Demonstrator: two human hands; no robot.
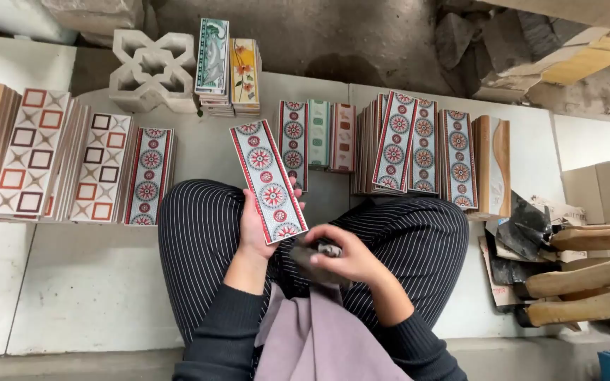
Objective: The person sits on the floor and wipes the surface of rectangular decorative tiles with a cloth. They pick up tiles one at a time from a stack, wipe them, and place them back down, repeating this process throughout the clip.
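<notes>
Seen from above, a person in dark pinstriped trousers sits on a pale floor [93, 289], a mauve cloth [319, 339] across the lap. The right hand [344, 255] has its grip closed around a small dark grey wad [317, 259] just above that cloth. The left hand [257, 224] grips the lower edge of a long narrow tile [267, 182], white with red borders and a column of red and blue rosettes, held tilted over the knees.

Beyond the knees, stacks of tiles stand on edge in a row: matching rosette tiles [418, 144] to the right, green and pink ones [330, 134] in the middle, brown square-patterned tiles [51, 162] to the left. Farther back stand a white openwork concrete block [151, 69] and two small flower-printed stacks [227, 65]. At far right lie wooden-handled tools [587, 271] beside cardboard boxes [605, 187].
</notes>
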